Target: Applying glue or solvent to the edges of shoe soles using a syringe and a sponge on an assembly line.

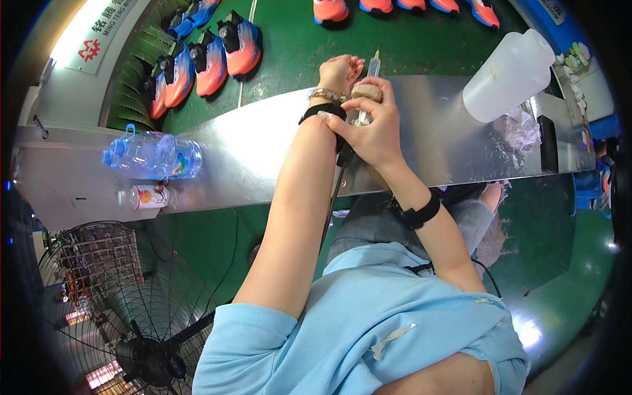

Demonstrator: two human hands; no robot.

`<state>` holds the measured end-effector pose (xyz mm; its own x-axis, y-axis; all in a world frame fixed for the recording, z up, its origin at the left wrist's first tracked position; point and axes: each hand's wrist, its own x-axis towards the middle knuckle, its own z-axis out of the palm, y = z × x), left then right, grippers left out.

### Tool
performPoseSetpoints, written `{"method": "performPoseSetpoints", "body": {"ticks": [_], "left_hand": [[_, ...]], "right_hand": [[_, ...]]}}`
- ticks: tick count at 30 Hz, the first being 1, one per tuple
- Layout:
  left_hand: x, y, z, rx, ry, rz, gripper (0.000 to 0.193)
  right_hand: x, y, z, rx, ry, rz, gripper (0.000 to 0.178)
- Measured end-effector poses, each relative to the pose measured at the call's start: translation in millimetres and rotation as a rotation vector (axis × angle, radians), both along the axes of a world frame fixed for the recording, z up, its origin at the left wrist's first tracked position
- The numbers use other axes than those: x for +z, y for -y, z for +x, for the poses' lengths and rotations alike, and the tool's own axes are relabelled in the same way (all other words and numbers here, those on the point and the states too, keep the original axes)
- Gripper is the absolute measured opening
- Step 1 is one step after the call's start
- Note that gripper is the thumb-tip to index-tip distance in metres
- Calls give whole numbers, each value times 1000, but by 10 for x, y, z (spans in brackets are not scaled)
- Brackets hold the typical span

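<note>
1. Black strap point(333, 109) circles the left forearm point(306, 164), over the table point(253, 145); thumb and forefinger of the right hand point(378, 126) touch it, whether pinching, cannot tell; the left hand point(338, 72) curls loosely
2. Tan pad point(367, 93) lies against the right fingers
3. Clear syringe-like tube point(374, 66) points away just beyond

metal bench point(250, 151) | large clear bottle point(161, 156) | small bottle point(150, 197) | white jug point(507, 78) | crumpled white wad point(522, 128)

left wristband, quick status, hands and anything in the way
Left hand half open; right hand at the black wristband, thumb against it. Brown pad by right hand, hold unclear. Needle-tipped syringe close to both hands, possible snag.
</note>
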<state>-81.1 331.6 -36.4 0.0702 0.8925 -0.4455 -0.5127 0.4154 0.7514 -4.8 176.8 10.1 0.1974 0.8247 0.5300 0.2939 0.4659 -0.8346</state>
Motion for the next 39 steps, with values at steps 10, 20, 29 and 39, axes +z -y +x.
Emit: {"method": "performPoseSetpoints", "body": {"ticks": [10,20,29,39], "left_hand": [[172,187,152,40,-324,123,12],[-55,90,227,142,-380,203,8],[297,217,311,3,-217,368,19],[581,414,429,-75,-1486,1040,13]], "right_hand": [[148,167,60,53,168,140,30],[88,224,131,119,176,136,30],[98,241,182,226,246,378,36],[134,318,276,261,258,445,41]]}}
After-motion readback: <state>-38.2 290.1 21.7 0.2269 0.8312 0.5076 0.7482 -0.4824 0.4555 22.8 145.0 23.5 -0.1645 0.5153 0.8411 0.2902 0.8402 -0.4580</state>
